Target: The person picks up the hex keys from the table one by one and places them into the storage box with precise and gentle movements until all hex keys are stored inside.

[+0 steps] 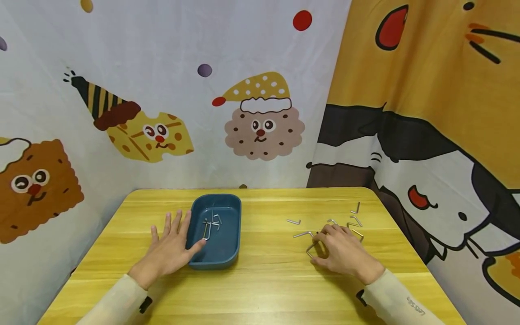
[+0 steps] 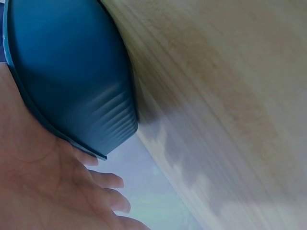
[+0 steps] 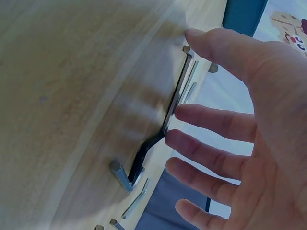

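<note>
Nearest to us come two light sleeves (image 1: 109,302), and from them two bare hands over the yellow wood-grain table (image 1: 268,289). The left hand (image 1: 168,250) has its fingers straight and spread, grasping nothing; it lies along the left side of the blue tray (image 1: 215,265), with the thumb over the rim. The right hand (image 1: 345,253) is at an L-shaped hex key (image 3: 177,91) on the right part of the table; its fingers are loosely bent and apart, not closed on it, and whether the tips touch the metal we cannot tell. This key has its bend to the left, and its long axis runs to the right and away, in under the fingers. Inside the tray we see a crossed group of keys (image 1: 209,230). Other hex keys (image 1: 302,234) lie close around and beyond the right hand, which partly hides them. Behind the table hangs a cartoon-printed cloth (image 1: 252,45).
</note>
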`<state>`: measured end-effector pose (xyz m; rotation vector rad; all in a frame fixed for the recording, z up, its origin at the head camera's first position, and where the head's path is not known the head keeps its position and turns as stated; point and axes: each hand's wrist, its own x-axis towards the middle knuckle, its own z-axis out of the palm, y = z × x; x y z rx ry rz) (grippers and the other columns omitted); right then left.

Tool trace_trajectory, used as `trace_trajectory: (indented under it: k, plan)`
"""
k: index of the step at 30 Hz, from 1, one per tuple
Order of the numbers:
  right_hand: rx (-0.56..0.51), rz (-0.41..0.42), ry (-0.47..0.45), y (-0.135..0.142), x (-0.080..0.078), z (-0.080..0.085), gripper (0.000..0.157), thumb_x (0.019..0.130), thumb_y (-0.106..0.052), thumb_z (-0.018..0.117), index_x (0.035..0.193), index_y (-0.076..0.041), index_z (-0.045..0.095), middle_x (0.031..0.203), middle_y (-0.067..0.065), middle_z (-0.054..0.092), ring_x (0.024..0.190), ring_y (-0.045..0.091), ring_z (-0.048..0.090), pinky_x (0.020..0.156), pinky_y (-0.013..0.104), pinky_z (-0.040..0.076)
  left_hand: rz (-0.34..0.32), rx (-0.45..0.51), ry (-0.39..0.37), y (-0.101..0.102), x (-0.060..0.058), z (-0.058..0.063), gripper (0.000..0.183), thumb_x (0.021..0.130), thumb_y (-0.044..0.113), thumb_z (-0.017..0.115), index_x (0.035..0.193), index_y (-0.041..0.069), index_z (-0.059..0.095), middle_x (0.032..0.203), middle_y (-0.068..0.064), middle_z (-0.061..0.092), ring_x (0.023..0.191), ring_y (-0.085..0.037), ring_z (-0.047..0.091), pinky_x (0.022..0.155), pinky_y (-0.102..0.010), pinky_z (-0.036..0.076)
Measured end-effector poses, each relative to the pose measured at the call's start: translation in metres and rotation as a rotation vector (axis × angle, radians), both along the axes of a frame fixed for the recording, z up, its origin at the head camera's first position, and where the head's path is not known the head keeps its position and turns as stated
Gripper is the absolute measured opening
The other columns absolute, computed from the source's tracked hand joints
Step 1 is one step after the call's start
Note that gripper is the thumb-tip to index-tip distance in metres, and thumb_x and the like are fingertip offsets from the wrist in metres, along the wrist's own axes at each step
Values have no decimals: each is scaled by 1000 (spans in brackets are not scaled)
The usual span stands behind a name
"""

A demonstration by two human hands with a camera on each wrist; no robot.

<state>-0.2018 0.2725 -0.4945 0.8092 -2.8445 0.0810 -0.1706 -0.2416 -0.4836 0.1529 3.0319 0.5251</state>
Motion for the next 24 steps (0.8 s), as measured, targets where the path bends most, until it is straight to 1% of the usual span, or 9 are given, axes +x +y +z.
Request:
trace_trajectory:
  k: [3, 7, 10, 14, 18, 24]
  plan:
    - [0, 0, 12, -1, 1, 0, 55, 86, -56, 101, 125, -20, 88, 117, -1, 76, 112, 28, 72, 110, 66, 61, -1, 6, 1, 0, 0, 1, 114, 112, 76, 59, 188, 6, 12, 193, -34, 7, 178, -65, -5, 129, -98, -3]
    - [-14, 23, 13, -4, 1, 1, 49, 87, -53, 102, 121, -20, 88, 117, -1, 77, 111, 27, 72, 109, 65, 63, -1, 11, 3, 1, -1, 2, 114, 112, 75, 60, 188, 6, 12, 194, -34, 6, 178, -65, -5, 129, -98, -4]
    - [-17, 32, -2, -6, 1, 1, 47, 89, -52, 101, 121, -21, 88, 120, -1, 78, 113, 26, 72, 109, 65, 63, -1, 10, -1, 0, -1, 1, 114, 112, 75, 60, 188, 6, 12, 194, -33, 6, 178, -65, -6, 130, -98, -5]
    - [-11, 24, -22, -7, 0, 1, 48, 89, -53, 99, 124, -21, 88, 124, 0, 79, 118, 28, 73, 112, 67, 61, -2, 11, -4, 0, -1, 1, 114, 112, 76, 60, 188, 6, 12, 194, -33, 6, 178, -65, -6, 130, -98, -5]
    - [-14, 23, -26, -8, -1, 1, 48, 90, -54, 99, 123, -22, 88, 124, 0, 79, 120, 30, 74, 115, 69, 60, -2, 17, -3, 1, -1, 1, 114, 111, 75, 61, 188, 6, 13, 194, -33, 6, 178, -65, -6, 130, -97, -5]
    - [-27, 21, -20, -8, -1, 1, 45, 90, -54, 99, 122, -23, 88, 125, 1, 79, 121, 31, 74, 114, 69, 60, -2, 16, 0, 0, -1, 0, 114, 111, 75, 62, 188, 6, 13, 194, -33, 7, 178, -65, -5, 130, -98, -4]
